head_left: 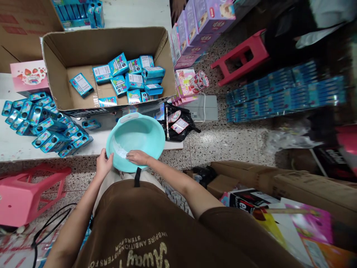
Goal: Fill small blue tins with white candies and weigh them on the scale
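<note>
A turquoise basin (145,137) rests tilted against my lap at the edge of the white table. My left hand (104,163) grips its left rim, thumb and fingers pinched around the edge. Inside the basin, my right hand (137,157) has its fingers together on a small white item (120,150) near the left wall. Just beyond the basin stands an open cardboard box (83,44) with several blue packets (80,85) lying loose in it.
Blue packets (52,142) are piled on the white table (16,150) at left. Pink stools (22,201) (242,56) stand on either side. Purple boxes (208,18), a black bag (174,132) and rows of blue packs (279,95) lie to the right. Cartons (315,190) fill the lower right.
</note>
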### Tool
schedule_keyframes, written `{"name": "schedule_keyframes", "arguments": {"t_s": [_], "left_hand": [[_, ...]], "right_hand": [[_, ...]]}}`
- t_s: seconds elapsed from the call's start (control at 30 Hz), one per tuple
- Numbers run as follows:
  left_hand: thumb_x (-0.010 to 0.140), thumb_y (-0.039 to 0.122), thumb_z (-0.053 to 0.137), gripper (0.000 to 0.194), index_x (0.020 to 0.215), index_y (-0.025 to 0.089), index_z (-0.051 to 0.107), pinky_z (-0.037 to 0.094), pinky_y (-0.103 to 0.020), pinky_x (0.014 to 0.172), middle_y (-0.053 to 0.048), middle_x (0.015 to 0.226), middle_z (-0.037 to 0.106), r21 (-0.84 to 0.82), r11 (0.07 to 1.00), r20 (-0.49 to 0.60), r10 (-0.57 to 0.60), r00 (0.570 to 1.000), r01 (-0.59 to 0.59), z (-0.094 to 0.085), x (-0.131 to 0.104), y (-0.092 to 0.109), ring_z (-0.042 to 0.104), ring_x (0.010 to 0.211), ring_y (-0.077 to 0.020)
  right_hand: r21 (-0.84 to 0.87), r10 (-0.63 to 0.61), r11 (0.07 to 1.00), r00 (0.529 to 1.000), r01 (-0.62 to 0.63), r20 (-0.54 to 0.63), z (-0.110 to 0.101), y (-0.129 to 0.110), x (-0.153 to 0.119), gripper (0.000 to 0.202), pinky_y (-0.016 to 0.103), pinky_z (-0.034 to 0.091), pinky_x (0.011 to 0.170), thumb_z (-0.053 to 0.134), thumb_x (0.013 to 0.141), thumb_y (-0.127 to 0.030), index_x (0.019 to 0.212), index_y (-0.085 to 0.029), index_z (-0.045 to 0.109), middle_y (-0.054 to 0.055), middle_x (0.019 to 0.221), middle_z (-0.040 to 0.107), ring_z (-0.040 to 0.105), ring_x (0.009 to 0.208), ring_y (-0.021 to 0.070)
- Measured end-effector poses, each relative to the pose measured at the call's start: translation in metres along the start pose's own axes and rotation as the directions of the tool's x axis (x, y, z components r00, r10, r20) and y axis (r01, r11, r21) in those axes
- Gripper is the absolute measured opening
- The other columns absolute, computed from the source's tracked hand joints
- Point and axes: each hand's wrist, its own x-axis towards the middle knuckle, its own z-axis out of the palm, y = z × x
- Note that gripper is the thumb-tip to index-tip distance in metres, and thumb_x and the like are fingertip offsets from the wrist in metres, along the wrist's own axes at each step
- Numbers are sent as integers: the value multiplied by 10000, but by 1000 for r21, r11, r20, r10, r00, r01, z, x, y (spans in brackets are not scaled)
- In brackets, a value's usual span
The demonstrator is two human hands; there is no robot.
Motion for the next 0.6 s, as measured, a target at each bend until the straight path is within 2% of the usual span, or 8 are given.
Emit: {"name": "schedule_keyframes", "arguments": {"t_s": [0.13,0.33,0.5,0.6], "left_hand": [[782,403,524,196,835,217,489,343,-224,545,28,623,504,-4,1000,3,-1,1000,1,0,0,1,471,561,-132],[783,404,522,199,838,215,493,337,-225,551,27,644,512,24,1000,-1,5,1000,-5,-1,1,3,447,558,-123],[779,393,519,186,813,217,466,326,-224,550,38,618,469,21,1000,7,8,1000,-8,-3,2,6,433,562,-122],[779,395,521,191,776,219,446,311,-223,542,49,585,423,33,999,-5,3,1000,-2,-2,2,5,408,544,-117]], "right_hand": [[24,60,998,998,-60,14,-5,3,-20,285,332,424,803,389,926,-266,965,-168,654,109,982,636,544,909,201],[-12,81,997,997,-81,-11,-2,-2,-6,322,358,409,881,438,906,-271,1178,-164,573,129,1171,580,509,1050,225],[-14,103,995,990,-102,100,-5,2,-10,230,346,421,822,448,898,-248,961,-156,650,112,985,621,529,947,221],[-6,137,991,988,-137,67,-10,6,-17,222,356,419,826,509,866,-254,1025,-157,629,126,1066,596,513,991,237]]}}
